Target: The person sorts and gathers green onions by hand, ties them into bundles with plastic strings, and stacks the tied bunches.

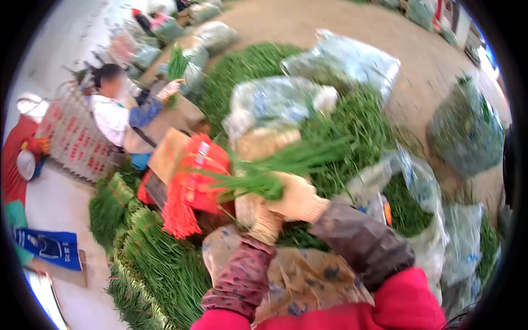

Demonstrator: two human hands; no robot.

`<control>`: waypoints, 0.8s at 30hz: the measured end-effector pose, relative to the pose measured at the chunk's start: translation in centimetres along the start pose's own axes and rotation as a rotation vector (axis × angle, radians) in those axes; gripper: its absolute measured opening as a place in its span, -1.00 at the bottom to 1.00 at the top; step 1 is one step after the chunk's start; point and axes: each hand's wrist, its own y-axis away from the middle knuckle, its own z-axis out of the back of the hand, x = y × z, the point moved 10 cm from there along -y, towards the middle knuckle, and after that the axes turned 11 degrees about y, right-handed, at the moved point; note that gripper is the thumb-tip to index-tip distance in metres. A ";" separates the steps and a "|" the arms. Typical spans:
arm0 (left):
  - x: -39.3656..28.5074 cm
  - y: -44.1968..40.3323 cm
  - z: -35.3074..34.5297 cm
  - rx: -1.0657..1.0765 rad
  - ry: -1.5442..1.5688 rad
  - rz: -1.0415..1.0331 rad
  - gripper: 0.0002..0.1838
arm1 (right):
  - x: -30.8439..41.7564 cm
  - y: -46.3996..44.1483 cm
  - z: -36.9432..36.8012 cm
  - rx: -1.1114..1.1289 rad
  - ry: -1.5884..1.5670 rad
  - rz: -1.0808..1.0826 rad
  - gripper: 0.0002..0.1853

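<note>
Bunch of long green stalks (258, 182) is up in the air in front of the worker, approx. mid-view, lying crosswise w/ its loose ends fanning out to the R. Right hand (294, 195), in a pale glove, has its fingers wrapped round it, clamped on the stalks. Left hand (267, 223), gloved too, is just below & beside the right; its fingers are mostly hidden, so can't tell if they grip anything. Sleeves: dotted on the L arm, plain dark brown on the R.

Just L of the bunch, red cloth (208, 168) w/ red strands (181, 220) hanging off it, next to a bit of cardboard (168, 155). Under the arms, a stained brown cover (308, 275) over the lap. Lower L, lots of greens in neat bundles (165, 264), stacked close.

Past the hands, a big loose heap of greens (352, 132), w/ a crumpled plastic bag (269, 104) nearby & a flatter clear bag (366, 60) farther back. R side: gaping plastic sack (432, 236) w/ greens inside; farther out, a full bag (467, 132) standing on the floor, greens showing thru.

Upper L, a co-worker (113, 118) sits holding up another green bunch (177, 63). Behind, grey panel w/ red lettering (77, 135); below that, a blue bag (52, 247).
</note>
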 end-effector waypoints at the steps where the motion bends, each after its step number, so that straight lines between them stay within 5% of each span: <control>1: 0.7 1.8 1.1 -0.038 0.028 0.043 -0.53 | -0.4 0.0 -1.7 -0.120 -0.020 0.090 -0.46; 4: -1.9 5.4 -1.7 -0.096 -0.875 -0.179 -0.56 | -2.5 -1.0 -7.6 0.110 -0.043 -0.040 -0.51; 6: -2.3 7.1 -3.8 -0.107 -1.188 -0.244 -0.57 | -2.3 -1.0 -7.9 0.045 -0.057 -0.015 -0.51; 9: -3.1 11.2 -2.2 -0.302 -1.176 -0.284 -0.52 | -0.3 -0.7 -6.5 -0.022 -0.013 0.071 -0.54; 11: 0.8 13.5 0.6 -0.282 -0.551 0.125 -0.34 | 2.0 0.4 -6.1 -0.042 -0.069 0.285 -0.49; 12: 1.3 13.9 1.4 -0.299 -0.547 0.134 -0.34 | 2.4 0.8 -6.9 0.033 -0.050 0.319 -0.48; 13: 0.5 13.6 0.5 -0.157 -1.421 -0.021 -0.37 | 2.3 1.4 -7.2 0.043 -0.061 0.313 -0.48; 14: -0.1 13.6 -1.6 -0.087 -1.745 -0.132 -0.36 | 3.7 2.7 -7.1 0.004 -0.007 0.465 -0.54; 15: -0.2 13.3 -1.8 -0.125 -1.449 -0.047 -0.36 | 5.0 4.3 -7.1 -0.040 0.045 0.619 -0.61; 17: 1.4 12.3 -0.7 -0.282 -0.365 0.158 -0.35 | 6.2 7.2 -7.2 -0.007 0.102 0.748 -0.60; 24: 2.9 12.2 -4.3 -0.296 -0.099 0.261 -0.31 | 8.1 14.2 -7.7 -0.072 0.254 0.917 -0.67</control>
